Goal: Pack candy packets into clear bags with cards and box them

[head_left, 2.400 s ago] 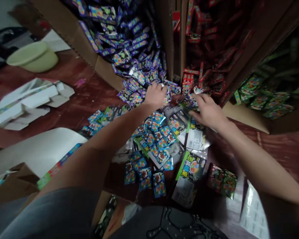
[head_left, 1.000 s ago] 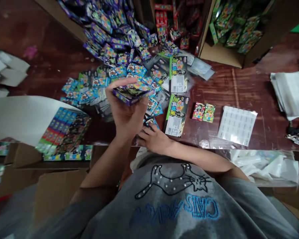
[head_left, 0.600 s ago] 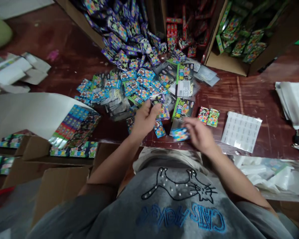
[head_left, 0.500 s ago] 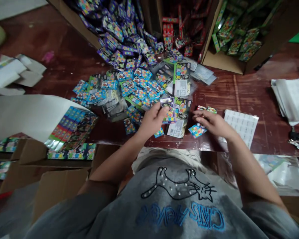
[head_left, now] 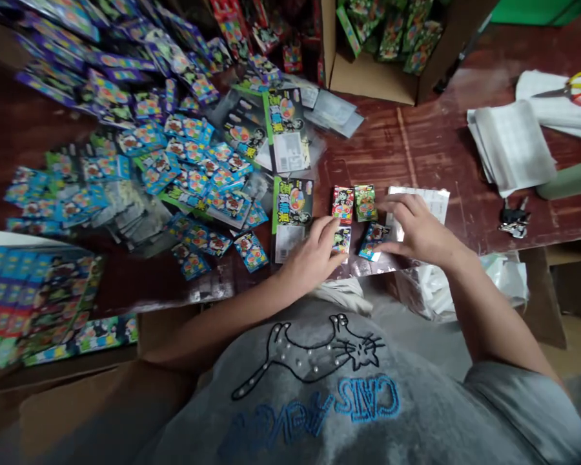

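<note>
My left hand point(head_left: 310, 257) is curled over a small white and purple printed box point(head_left: 341, 239), its fingers and thumb at the box's edges and covering part of it. My right hand point(head_left: 416, 229) has its fingers apart, the thumb touching the lower edge of a small blue box point(head_left: 372, 240) that lies tilted on the table. Just above these, a red box point(head_left: 342, 203) and a green box point(head_left: 365, 201) lie side by side. A black and green printed pouch point(head_left: 292, 210) lies left of them.
Blue boxes point(head_left: 188, 174) and a big purple heap point(head_left: 126, 84) spread over the left. A carton point(head_left: 372, 74) holds green boxes. At right are a label sheet point(head_left: 430, 200), keys point(head_left: 514, 218), stacked white sheets point(head_left: 513, 145) and scissors point(head_left: 569, 90). Printed strips point(head_left: 33, 297) lie lower left.
The view has shifted right. My left hand has brought the purple box down beside the other small boxes. The red and green boxes, partly covered before, now show fully.
</note>
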Motion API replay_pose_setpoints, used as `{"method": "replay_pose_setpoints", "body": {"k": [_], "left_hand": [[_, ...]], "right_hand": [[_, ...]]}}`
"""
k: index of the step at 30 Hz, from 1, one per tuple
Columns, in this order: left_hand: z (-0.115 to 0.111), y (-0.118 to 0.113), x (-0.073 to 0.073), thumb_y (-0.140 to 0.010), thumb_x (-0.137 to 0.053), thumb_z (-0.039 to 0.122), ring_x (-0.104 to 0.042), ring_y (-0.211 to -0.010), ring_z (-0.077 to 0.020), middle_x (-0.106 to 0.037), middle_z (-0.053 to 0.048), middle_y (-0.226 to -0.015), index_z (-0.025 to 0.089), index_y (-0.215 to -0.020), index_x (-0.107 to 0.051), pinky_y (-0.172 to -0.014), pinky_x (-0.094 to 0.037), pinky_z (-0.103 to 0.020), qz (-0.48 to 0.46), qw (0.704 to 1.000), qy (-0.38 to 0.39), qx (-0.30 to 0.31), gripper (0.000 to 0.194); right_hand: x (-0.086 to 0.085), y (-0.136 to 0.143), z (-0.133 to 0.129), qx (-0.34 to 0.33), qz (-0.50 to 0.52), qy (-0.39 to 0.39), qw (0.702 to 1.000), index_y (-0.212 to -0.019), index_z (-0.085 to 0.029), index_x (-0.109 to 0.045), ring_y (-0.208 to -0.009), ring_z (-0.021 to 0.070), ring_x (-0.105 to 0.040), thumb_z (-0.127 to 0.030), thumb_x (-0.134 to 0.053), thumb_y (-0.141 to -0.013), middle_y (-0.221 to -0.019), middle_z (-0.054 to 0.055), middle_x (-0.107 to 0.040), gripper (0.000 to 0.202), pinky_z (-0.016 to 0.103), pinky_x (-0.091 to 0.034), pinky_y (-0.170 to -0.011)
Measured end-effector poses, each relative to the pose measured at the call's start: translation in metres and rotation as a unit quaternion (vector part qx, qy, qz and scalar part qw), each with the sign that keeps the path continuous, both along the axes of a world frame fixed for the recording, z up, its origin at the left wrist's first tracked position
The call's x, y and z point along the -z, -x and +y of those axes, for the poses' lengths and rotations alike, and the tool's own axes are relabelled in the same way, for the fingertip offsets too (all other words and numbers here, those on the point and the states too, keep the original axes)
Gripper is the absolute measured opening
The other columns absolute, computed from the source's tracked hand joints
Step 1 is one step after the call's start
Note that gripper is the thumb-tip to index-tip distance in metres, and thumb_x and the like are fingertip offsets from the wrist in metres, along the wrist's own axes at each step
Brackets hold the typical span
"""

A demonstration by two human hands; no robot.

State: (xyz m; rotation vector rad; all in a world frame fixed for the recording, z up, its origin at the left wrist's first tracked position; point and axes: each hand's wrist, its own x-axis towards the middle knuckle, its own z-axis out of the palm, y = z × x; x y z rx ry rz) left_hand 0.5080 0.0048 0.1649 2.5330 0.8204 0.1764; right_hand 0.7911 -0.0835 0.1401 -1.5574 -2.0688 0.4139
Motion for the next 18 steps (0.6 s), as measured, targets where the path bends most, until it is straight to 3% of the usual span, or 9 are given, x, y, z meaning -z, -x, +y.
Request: {"method": "replay_pose_setpoints", "body": {"k": [3, 6, 8, 11, 15, 18], "left_hand": [[0.001, 0.001, -0.008, -0.083, -0.090, 0.043, -0.053, -0.145, -0.0417, -0.046, -0.023, -0.167, 0.014, -0.166, -0.035, -0.118, -0.050, -0.056, 0.061, 0.993, -0.074, 0.074, 0.104], [0.006, -0.004, -0.010, -0.084, -0.089, 0.038, -0.055, -0.137, -0.0397, -0.056, -0.022, -0.158, 0.010, -0.166, -0.036, -0.115, -0.049, -0.054, 0.121, 0.983, -0.089, 0.103, 0.101], [0.009, -0.008, -0.007, -0.086, -0.086, 0.037, -0.055, -0.136, -0.0382, -0.059, -0.022, -0.154, 0.008, -0.165, -0.038, -0.116, -0.047, -0.051, 0.126, 0.984, -0.078, 0.101, 0.097], [0.012, -0.012, 0.001, -0.083, -0.085, 0.040, -0.052, -0.138, -0.0392, -0.056, -0.023, -0.154, 0.006, -0.164, -0.037, -0.118, -0.044, -0.051, 0.108, 0.987, -0.058, 0.101, 0.100], [0.013, -0.014, 0.012, -0.079, -0.087, 0.041, -0.051, -0.137, -0.0411, -0.055, -0.023, -0.154, 0.009, -0.164, -0.037, -0.116, -0.043, -0.054, 0.097, 0.989, -0.046, 0.099, 0.104], [0.013, -0.014, 0.012, -0.070, -0.096, 0.049, -0.052, -0.134, -0.0417, -0.057, -0.023, -0.149, 0.010, -0.168, -0.028, -0.114, -0.044, -0.053, 0.107, 0.987, -0.050, 0.106, 0.125]], "right_hand": [[0.007, 0.018, -0.031, 0.085, -0.064, 0.001, 0.994, -0.163, -0.018, -0.041, -0.131, 0.0442, -0.056, -0.091, -0.056, -0.087, -0.148, 0.023, -0.060, 0.106, 0.062, -0.048, -0.109], [0.016, 0.040, -0.041, 0.109, -0.093, 0.036, 0.989, -0.169, -0.014, -0.031, -0.130, 0.0450, -0.054, -0.084, -0.058, -0.092, -0.151, 0.026, -0.057, 0.108, 0.060, -0.048, -0.106], [0.021, 0.051, -0.038, 0.106, -0.089, 0.046, 0.989, -0.167, -0.011, -0.032, -0.129, 0.0442, -0.054, -0.068, -0.062, -0.097, -0.147, 0.026, -0.058, 0.096, 0.059, -0.047, -0.106], [0.026, 0.058, -0.031, 0.079, -0.057, 0.043, 0.994, -0.163, -0.010, -0.040, -0.119, 0.0420, -0.055, -0.056, -0.068, -0.093, -0.135, 0.023, -0.061, 0.088, 0.057, -0.048, -0.103], [0.032, 0.060, -0.025, 0.039, -0.030, 0.042, 0.998, -0.170, -0.012, -0.031, -0.118, 0.0417, -0.055, -0.064, -0.065, -0.094, -0.143, 0.024, -0.059, 0.098, 0.057, -0.048, -0.100], [0.037, 0.064, -0.022, 0.016, -0.022, 0.043, 0.999, -0.175, -0.016, -0.024, -0.122, 0.0418, -0.052, -0.077, -0.061, -0.094, -0.155, 0.023, -0.057, 0.108, 0.057, -0.045, -0.101]]}}
